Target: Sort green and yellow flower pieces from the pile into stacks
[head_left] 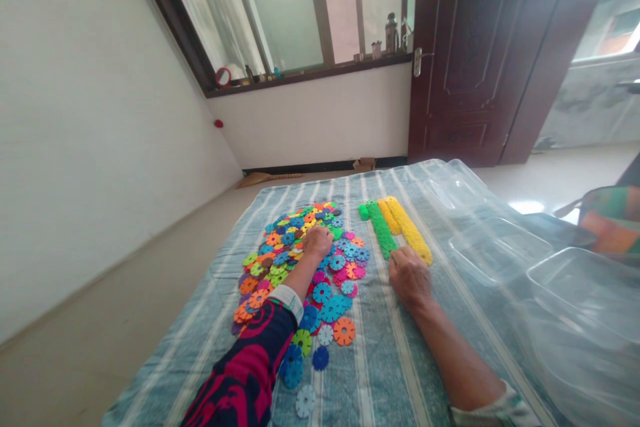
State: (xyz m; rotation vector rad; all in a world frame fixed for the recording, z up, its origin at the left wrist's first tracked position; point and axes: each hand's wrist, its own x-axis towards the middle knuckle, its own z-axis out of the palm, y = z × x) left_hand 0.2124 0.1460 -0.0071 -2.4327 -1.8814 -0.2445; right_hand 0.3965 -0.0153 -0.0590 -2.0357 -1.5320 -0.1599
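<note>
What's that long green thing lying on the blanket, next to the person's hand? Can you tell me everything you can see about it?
It is a green stack of toothed discs, apparently plastic, pressed together side by side into a straight, ridged bar. It lies flat on a striped blue cloth, angled away from the person. A shorter green piece sits just beyond its far end, and a yellow stack lies alongside. The person's right hand is at its near end, though any contact is hard to confirm.

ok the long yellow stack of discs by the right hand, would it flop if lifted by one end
The yellow stack would probably sag or spill: it looks like thin discs side by side, nothing visibly binding them. Its slight curve suggests little stiffness. It's likely light plastic.
</note>
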